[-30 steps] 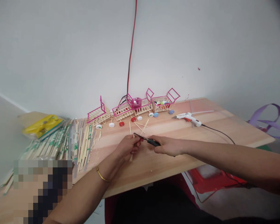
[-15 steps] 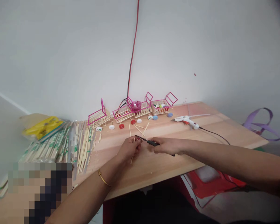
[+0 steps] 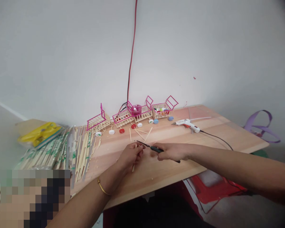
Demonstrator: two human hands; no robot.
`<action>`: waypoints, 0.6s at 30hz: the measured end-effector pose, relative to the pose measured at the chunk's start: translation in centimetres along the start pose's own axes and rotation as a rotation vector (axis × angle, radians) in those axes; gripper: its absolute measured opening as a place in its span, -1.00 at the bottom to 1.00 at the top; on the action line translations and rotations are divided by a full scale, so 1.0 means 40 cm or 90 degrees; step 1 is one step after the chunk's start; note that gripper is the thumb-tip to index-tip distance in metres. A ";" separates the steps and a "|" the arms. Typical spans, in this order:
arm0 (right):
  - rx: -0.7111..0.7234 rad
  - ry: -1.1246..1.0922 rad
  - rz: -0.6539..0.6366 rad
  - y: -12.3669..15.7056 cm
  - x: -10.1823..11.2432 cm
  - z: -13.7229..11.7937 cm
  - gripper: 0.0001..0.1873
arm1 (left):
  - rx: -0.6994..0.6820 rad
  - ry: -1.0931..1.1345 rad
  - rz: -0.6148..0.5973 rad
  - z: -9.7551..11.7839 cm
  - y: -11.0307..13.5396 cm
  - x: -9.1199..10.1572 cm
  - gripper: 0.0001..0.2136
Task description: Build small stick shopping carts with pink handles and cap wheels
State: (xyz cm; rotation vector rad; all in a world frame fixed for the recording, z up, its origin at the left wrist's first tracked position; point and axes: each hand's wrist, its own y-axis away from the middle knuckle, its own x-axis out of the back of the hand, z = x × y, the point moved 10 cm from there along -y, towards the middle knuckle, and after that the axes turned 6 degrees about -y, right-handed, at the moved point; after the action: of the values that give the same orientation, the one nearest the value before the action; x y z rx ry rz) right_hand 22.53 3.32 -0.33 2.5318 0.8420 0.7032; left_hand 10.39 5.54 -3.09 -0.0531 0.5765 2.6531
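Observation:
My left hand (image 3: 132,154) is closed around a thin wooden stick (image 3: 133,167), whose lower end shows below the fingers. My right hand (image 3: 169,151) grips a slim dark-handled tool (image 3: 156,149). The tool's narrow dark metal end reaches left to the left fingertips, by the top of the stick; whether it touches the stick I cannot tell. Just beyond the hands lie several short cut sticks (image 3: 147,134). Behind them stand small stick-built carts (image 3: 123,120) with pink rims and handles, and a row of bottle caps (image 3: 122,130) in front.
A white glue gun (image 3: 186,123) with a black cord lies at the right. Bundles of wrapped chopsticks (image 3: 46,155), loose sticks (image 3: 82,158) and a yellow bag (image 3: 39,133) cover the left side. A pink cup (image 3: 136,110) is among the carts. Purple ribbon (image 3: 261,126) hangs past the table's right edge.
The view has shifted slightly, so the table's things appear a little further left and lower. Both hands keep their hold, with the tool's end still at the left fingertips.

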 end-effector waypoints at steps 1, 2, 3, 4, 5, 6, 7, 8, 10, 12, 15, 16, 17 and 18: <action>-0.005 -0.001 0.002 0.003 -0.001 -0.003 -0.49 | 0.006 0.003 -0.003 0.000 0.002 -0.002 -0.94; -0.009 0.000 0.003 0.006 -0.004 -0.006 -0.49 | 0.012 0.007 -0.005 -0.001 0.003 -0.004 -0.94; -0.014 0.002 0.004 0.010 -0.006 -0.011 -0.49 | 0.017 0.011 -0.007 -0.002 0.003 -0.006 -0.94; -0.017 0.004 0.006 0.013 -0.008 -0.016 -0.49 | 0.020 0.015 -0.007 -0.003 0.003 -0.006 -0.94; -0.023 0.003 0.007 0.016 -0.011 -0.019 -0.50 | 0.023 0.017 -0.007 -0.005 0.003 -0.007 -0.94; -0.032 -0.002 0.007 0.019 -0.013 -0.021 -0.50 | 0.027 0.019 -0.007 -0.007 0.002 -0.007 -0.94; -0.044 -0.009 0.006 0.020 -0.016 -0.020 -0.52 | 0.032 0.020 -0.008 -0.011 0.001 -0.007 -0.94; -0.056 -0.020 0.003 0.020 -0.020 -0.018 -0.54 | 0.038 0.021 -0.009 -0.016 -0.001 -0.008 -0.94; -0.088 -0.050 -0.005 0.017 -0.029 -0.005 -0.58 | 0.059 0.021 -0.015 -0.027 -0.004 -0.009 -0.94; -0.129 -0.088 -0.020 0.011 -0.043 0.015 -0.62 | 0.091 0.018 -0.031 -0.041 -0.005 -0.012 -0.95; -0.207 -0.153 -0.058 0.006 -0.070 0.047 -0.74 | 0.144 0.011 -0.070 -0.059 -0.003 -0.017 -0.93; -0.229 -0.168 -0.069 0.005 -0.077 0.054 -0.80 | 0.156 0.010 -0.080 -0.062 -0.003 -0.018 -0.93; -0.249 -0.180 -0.078 0.005 -0.082 0.059 -0.84 | 0.164 0.009 -0.087 -0.065 -0.003 -0.018 -0.93; -0.264 -0.188 -0.086 0.005 -0.086 0.062 -0.86 | 0.169 0.010 -0.091 -0.066 -0.004 -0.016 -0.93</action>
State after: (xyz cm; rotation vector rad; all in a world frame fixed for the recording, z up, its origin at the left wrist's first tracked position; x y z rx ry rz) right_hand 21.63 0.50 -3.36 2.1158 0.6747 0.3971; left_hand 10.90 4.35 -5.49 -0.0355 0.8905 2.4197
